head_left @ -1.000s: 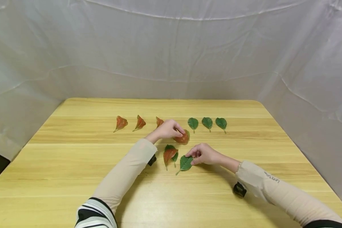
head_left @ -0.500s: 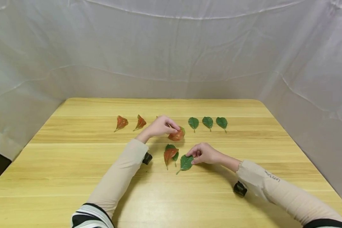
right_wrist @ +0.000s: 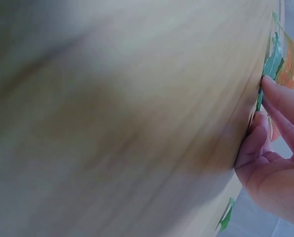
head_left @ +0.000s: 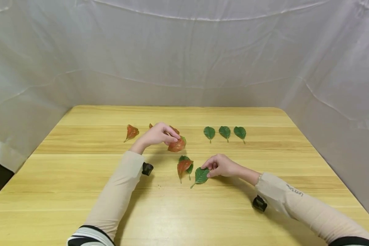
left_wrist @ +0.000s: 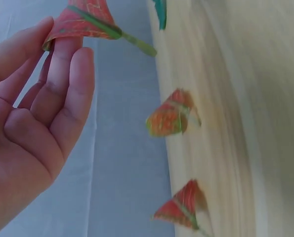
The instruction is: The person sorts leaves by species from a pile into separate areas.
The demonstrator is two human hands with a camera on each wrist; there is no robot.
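A red leaf is pinched between the thumb and fingers of my left hand, held above the table. In the left wrist view that red leaf shows its green stem beside my left hand. My right hand pinches the edge of a green leaf low at the table; the right wrist view shows my right hand with its side against the wood. Just left of that green leaf, another red leaf lies partly over a green one.
At the back left of the wooden table, a red leaf lies apart; two more are partly hidden behind my left hand. Three green leaves stand in a row at the back right. Pale sheeting hangs behind the table.
My left hand has moved left with the red leaf, now partly covering the back-row red leaf second from the left. My right hand and its green leaf have hardly moved.
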